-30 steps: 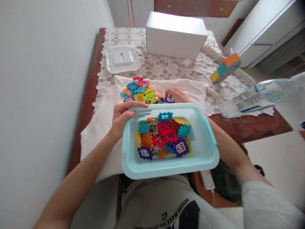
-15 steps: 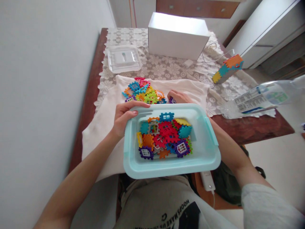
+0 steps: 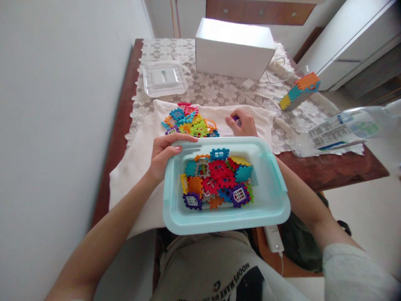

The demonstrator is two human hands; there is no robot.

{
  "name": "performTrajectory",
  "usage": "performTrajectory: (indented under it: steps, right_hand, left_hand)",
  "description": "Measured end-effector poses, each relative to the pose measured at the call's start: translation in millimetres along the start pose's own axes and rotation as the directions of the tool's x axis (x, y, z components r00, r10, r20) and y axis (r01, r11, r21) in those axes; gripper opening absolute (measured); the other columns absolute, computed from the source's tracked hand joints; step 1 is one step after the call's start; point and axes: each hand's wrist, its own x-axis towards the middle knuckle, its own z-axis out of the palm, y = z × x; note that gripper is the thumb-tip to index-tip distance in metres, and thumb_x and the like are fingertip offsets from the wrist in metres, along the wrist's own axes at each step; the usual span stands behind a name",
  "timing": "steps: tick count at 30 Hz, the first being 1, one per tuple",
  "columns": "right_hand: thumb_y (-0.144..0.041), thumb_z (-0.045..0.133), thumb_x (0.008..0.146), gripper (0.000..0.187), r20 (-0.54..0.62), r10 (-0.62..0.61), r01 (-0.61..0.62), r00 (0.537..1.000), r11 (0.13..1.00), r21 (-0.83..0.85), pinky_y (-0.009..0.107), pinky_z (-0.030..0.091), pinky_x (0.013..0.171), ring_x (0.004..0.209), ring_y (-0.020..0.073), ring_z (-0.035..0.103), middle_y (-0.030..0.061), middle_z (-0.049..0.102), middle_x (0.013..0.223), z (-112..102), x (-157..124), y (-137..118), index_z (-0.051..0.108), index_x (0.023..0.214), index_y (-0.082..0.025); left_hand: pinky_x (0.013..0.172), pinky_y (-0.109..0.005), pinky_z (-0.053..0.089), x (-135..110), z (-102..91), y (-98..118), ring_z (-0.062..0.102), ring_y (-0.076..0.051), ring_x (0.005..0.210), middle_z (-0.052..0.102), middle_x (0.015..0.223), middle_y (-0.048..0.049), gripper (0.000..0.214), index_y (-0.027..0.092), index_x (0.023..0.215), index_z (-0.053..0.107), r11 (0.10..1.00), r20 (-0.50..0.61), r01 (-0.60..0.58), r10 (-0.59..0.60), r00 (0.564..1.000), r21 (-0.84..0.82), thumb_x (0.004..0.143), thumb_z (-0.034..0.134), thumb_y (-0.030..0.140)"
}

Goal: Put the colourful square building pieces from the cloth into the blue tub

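My left hand (image 3: pixel 163 154) grips the far left rim of a pale blue plastic tub (image 3: pixel 272 196) that I hold over my lap. Inside it lie several colourful interlocking toy tiles (image 3: pixel 217 179), red, blue, orange and purple. My right hand (image 3: pixel 243 124) is beyond the tub over a white cloth (image 3: pixel 138 154), its fingers closed around a small purple tile (image 3: pixel 237 120). A loose pile of the same tiles (image 3: pixel 190 122) lies on the cloth just left of that hand.
A clear plastic lid (image 3: pixel 163 77) and a white box (image 3: pixel 234 47) sit at the table's far end. A built tile block (image 3: pixel 300 90) stands at the right. A plastic bottle (image 3: pixel 341 129) lies near the right edge. A wall runs along the left.
My right hand has lifted away from the tile pile and moved up and right, with a purple tile in its fingers. The tub and my left hand stay put.
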Motion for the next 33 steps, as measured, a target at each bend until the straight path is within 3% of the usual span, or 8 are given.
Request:
performTrajectory:
  steps: [4, 8, 13, 17, 20, 24, 27, 33]
  right_hand:
    - [-0.091, 0.059, 0.101, 0.061, 0.092, 0.126, -0.156, 0.988, 0.808, 0.568, 0.037, 0.049, 0.058, 0.069, 0.0211, 0.06, 0.0024, 0.066, 0.085, -15, 7, -9, 0.064, 0.092, -0.031]
    - [-0.084, 0.081, 0.093, 0.051, 0.11, -0.056, -0.047, 0.992, 0.656, 0.753, 0.034, 0.051, 0.055, 0.07, 0.0184, 0.06, 0.0008, 0.066, 0.091, -48, -7, -47, 0.072, 0.1, -0.034]
    - [-0.107, 0.074, 0.076, 0.083, 0.243, -0.249, 0.006, 0.937, 0.709, 0.706, 0.049, 0.066, 0.082, 0.099, 0.0327, 0.075, 0.0086, 0.071, 0.101, -72, -23, -70, 0.081, 0.109, -0.032]
    - [-0.102, 0.052, 0.096, 0.074, 0.079, -0.16, 0.058, 0.984, 0.704, 0.708, 0.059, 0.063, 0.113, 0.12, 0.0352, 0.076, 0.0078, 0.079, 0.115, -57, -10, -51, 0.08, 0.123, -0.039]
    - [-0.088, 0.055, 0.103, 0.066, 0.064, -0.12, 0.066, 0.991, 0.835, 0.546, 0.056, 0.061, 0.12, 0.134, 0.0328, 0.074, 0.007, 0.078, 0.142, -31, -4, -27, 0.072, 0.146, -0.041]
    - [-0.063, 0.075, 0.104, 0.076, 0.389, -0.265, 0.189, 0.883, 0.957, 0.222, 0.052, 0.023, 0.15, 0.179, 0.0331, 0.032, 0.0062, 0.039, 0.192, 2, -11, -2, 0.056, 0.172, -0.037]
    - [-0.049, 0.071, 0.104, 0.062, 0.507, -0.303, 0.271, 0.806, 0.953, 0.139, 0.056, 0.022, 0.148, 0.176, 0.0344, 0.039, 0.0087, 0.049, 0.186, 15, -12, 7, 0.066, 0.163, -0.034]
    - [-0.036, 0.069, 0.092, 0.048, 0.391, -0.299, 0.3, 0.871, 0.952, 0.061, 0.058, 0.049, 0.126, 0.14, 0.037, 0.069, 0.017, 0.076, 0.148, 17, -7, 9, 0.075, 0.138, -0.023]
  left_hand:
    - [0.074, -0.035, 0.064, 1, -0.3, -1, 0.081, -0.028, 0.085, 0.09, 0.091, -0.0093, 0.032, 0.023, 0.095, 0.097, 1.0, 0.007, -0.001, 0.001, 1.0, -0.013, 0.076, 0.074, 0.033]
    - [0.075, -0.035, 0.064, 0, 0.6, 1, 0.081, -0.028, 0.086, 0.091, 0.094, -0.0089, 0.032, 0.023, 0.095, 0.097, 1.0, 0.011, 0.002, -0.002, 1.0, -0.017, 0.075, 0.073, 0.032]
    - [0.074, -0.034, 0.064, 0, 1.1, 2, 0.081, -0.027, 0.083, 0.091, 0.093, -0.0081, 0.033, 0.024, 0.096, 0.098, 0.999, 0.025, 0.011, -0.011, 1.0, -0.03, 0.075, 0.073, 0.031]
    - [0.073, -0.034, 0.063, 0, 1.9, 3, 0.08, -0.027, 0.084, 0.09, 0.092, -0.0083, 0.033, 0.024, 0.096, 0.098, 1.0, 0.013, 0.011, -0.011, 1.0, -0.017, 0.076, 0.073, 0.031]
    - [0.073, -0.034, 0.063, 1, 3.3, 5, 0.08, -0.027, 0.084, 0.09, 0.091, -0.0087, 0.032, 0.022, 0.094, 0.097, 1.0, -0.002, 0.004, -0.004, 1.0, 0.008, 0.076, 0.072, 0.032]
    - [0.076, -0.034, 0.064, 1, 3.6, 6, 0.081, -0.028, 0.085, 0.09, 0.092, -0.0092, 0.032, 0.021, 0.093, 0.096, 1.0, -0.004, -0.007, 0.007, 1.0, 0.027, 0.076, 0.072, 0.033]
    - [0.079, -0.035, 0.065, 1, 1.8, 4, 0.081, -0.028, 0.089, 0.091, 0.095, -0.009, 0.033, 0.021, 0.095, 0.096, 0.999, -0.006, -0.013, 0.013, 1.0, 0.033, 0.077, 0.071, 0.032]
    - [0.077, -0.032, 0.065, 1, -0.6, -1, 0.082, -0.026, 0.088, 0.091, 0.094, -0.0075, 0.035, 0.022, 0.097, 0.097, 1.0, 0.014, -0.02, 0.02, 1.0, 0.013, 0.076, 0.071, 0.031]
